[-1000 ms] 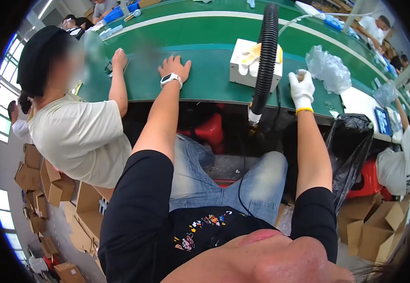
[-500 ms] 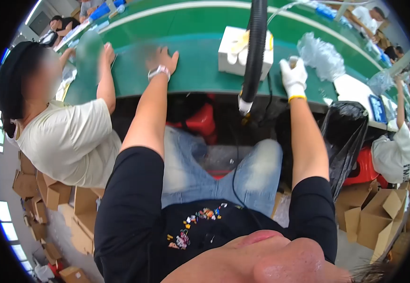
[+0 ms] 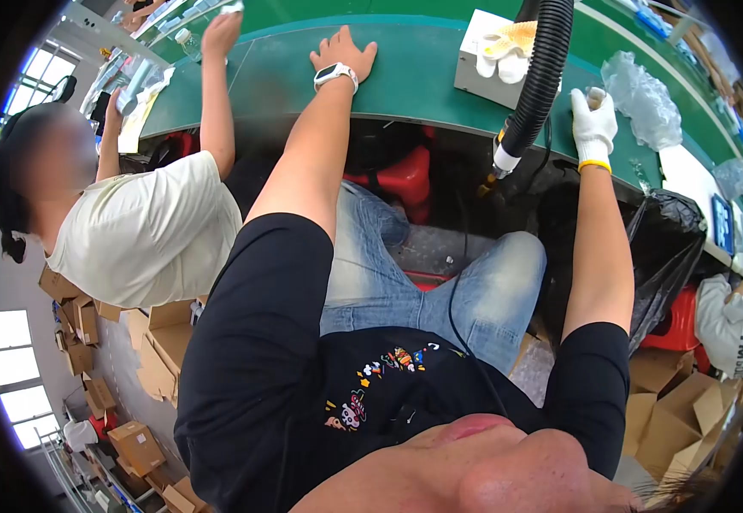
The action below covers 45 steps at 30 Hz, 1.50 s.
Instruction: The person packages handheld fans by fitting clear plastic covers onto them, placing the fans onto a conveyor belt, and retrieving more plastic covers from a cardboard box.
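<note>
My left hand (image 3: 345, 56), bare with a white watch at the wrist, lies on the green bench (image 3: 422, 73) with its fingers spread and nothing in it. My right hand (image 3: 593, 126) wears a white glove with a yellow cuff. Its fingers are curled on the bench near the front edge; a small object shows at the fingertips, too small to name. Crumpled clear plastic (image 3: 643, 98) lies just beyond it. Between my hands stands a white box (image 3: 481, 75) with a spare glove (image 3: 508, 50) on top. A black corrugated hose (image 3: 542, 81) hangs in front of the box.
A co-worker (image 3: 145, 227) sits at the left, one arm raised over the bench. A black plastic bag (image 3: 666, 244) hangs at the right below the bench edge. Beyond it are a blue-framed device (image 3: 722, 224) and another person in white. Cardboard boxes (image 3: 136, 446) lie on the floor.
The view has shifted, so the bench and both my hands appear further right. My hands keep their poses. The co-worker at the left has raised one arm and turned the head.
</note>
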{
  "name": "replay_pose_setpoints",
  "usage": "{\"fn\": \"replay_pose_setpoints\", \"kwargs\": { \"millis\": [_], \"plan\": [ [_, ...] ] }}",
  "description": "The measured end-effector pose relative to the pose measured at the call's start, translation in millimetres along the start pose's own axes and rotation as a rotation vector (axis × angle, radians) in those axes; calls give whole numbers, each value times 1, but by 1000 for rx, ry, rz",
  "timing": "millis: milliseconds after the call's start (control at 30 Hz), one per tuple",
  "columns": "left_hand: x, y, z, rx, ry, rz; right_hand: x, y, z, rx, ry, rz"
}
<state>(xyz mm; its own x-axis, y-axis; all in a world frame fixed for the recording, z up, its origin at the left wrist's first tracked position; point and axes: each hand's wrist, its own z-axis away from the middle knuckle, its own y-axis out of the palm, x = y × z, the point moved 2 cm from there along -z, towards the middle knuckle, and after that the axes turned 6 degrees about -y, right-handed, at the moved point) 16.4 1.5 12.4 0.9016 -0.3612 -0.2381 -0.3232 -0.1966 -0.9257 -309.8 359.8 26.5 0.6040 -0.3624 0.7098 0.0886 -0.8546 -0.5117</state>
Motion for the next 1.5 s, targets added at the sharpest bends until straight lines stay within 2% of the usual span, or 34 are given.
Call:
{"fn": "replay_pose_setpoints", "kwargs": {
  "millis": [100, 267, 400, 500, 667, 767, 900, 967, 1333, 1500],
  "plan": [
    [-8, -4, -5, 76, 15, -57, -1, 2, -6, -5, -8, -6],
    [-10, 4, -4, 34, 3, 6, -11, 6, -9, -1, 2, -13],
    [-13, 2, -5, 104, 14, -60, -11, 6, -10, 3, 13, 18],
    [-11, 7, -5, 17, 7, 3, -19, 9, -12, -9, -13, -16],
    [-9, 8, -2, 51, 37, -9, -8, 5, -6, -8, 0, 0],
    [-13, 5, -4, -27, 43, 9, -5, 1, -6, -23, -54, 13],
    [-24, -12, -1, 83, 42, -110, -3, -1, -5, -53, -57, -11],
    [-26, -17, 1, 102, 6, -15, -2, -3, -5, -54, -72, -26],
    [-18, 1, 0, 102, 2, -106, 7, -6, -2, -15, 45, -67],
    [-22, -4, -8, 64, 3, -75, 7, -7, -6, -39, -2, -44]
  ]
}}
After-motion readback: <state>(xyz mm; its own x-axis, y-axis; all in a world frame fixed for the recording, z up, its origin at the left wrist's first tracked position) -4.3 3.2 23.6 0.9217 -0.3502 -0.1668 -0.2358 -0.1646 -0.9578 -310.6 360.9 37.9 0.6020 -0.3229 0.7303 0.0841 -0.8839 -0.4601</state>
